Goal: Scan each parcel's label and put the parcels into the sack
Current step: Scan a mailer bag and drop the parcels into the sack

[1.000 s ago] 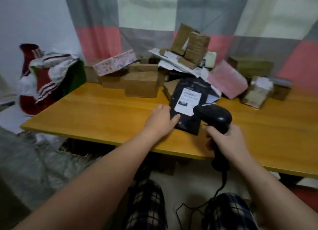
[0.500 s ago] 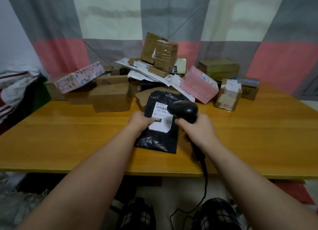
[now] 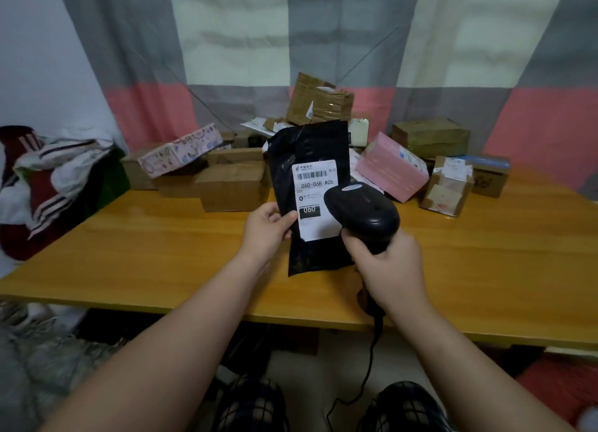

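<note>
The table (image 3: 129,253) runs wide across the view, with the pile (image 3: 233,186) of unscanned boxes along its far edge against the curtain. Grey woven stuff at the lower left (image 3: 35,367) may be the sack (I cannot tell for sure); if so, it lies to the left hand's side, below the table edge.

The parcel (image 3: 310,150), a black plastic bag, is held up above the table in front of the pile. Its long axis stands nearly upright and its labelled face is turned toward the person. The scanner (image 3: 364,210) sits just right of it and nearer the camera, and its head covers the lower right corner of the label (image 3: 315,192).

The right hand (image 3: 388,263) is wrapped tight round the scanner's handle, with the cable (image 3: 365,376) dropping from below it. The left hand (image 3: 265,231) pinches the parcel's left edge at about mid-height, thumb on the front beside the label and fingers curled behind.

The barcode (image 3: 312,175) sits at the label's top, up and left of the scanner's nose and unobstructed. The scan looks to turn on tipping the nose up at it. After that the left hand, already holding the parcel, is the one better placed to carry it off.
</note>
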{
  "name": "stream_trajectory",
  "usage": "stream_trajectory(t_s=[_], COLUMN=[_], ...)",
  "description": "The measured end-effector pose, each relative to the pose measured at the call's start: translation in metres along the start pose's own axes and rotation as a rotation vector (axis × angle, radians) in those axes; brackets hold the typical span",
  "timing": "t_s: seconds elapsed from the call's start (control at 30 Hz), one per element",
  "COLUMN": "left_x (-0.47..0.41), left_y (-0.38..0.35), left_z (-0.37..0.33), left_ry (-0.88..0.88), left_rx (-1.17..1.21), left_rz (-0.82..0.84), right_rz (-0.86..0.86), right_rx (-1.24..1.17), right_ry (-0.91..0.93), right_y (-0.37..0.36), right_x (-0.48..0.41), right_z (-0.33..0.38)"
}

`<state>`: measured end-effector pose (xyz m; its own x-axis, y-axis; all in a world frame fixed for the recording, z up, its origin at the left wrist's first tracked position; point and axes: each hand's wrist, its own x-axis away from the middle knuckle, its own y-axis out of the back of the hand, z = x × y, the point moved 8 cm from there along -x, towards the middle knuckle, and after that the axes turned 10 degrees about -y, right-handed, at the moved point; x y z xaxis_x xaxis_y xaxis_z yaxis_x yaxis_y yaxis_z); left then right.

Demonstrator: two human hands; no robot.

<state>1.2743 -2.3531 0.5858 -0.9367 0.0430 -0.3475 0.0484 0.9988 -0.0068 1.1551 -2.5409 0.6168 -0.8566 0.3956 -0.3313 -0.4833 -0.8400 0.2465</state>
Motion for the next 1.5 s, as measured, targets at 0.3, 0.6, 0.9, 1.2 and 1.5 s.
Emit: stream_trajectory(t_s=[0.3,0.6,0.9,1.2,1.5], left_x=[0.004,0.018,0.134,0.317,0.381], left_y=[0.002,0.015,0.154,0.324,0.403], left_z=[-0.001,-0.019,-0.057,-0.071,-0.061], left_ry=[-0.010,-0.105,-0.220,-0.117,0.065], left_rx=[0.010,-0.016,-0.124,-0.588,-1.046], left_rz=[-0.049,-0.096,-0.460,-0.941,-0.957], right_rz=[0.035,0.060,0.579,0.966,1.049], right_rx=[0.028,-0.041,-0.149,-0.074,0.208], right_ry=[-0.056,-0.010,0.113,0.131,0.187], right_y=[-0.005,-0.010,-0.107,-0.251,-0.324], right_x=[0.014,0.018,0.064,0.174,0.236], right_z=[-0.006,0.001,0.052,0.081,0.071])
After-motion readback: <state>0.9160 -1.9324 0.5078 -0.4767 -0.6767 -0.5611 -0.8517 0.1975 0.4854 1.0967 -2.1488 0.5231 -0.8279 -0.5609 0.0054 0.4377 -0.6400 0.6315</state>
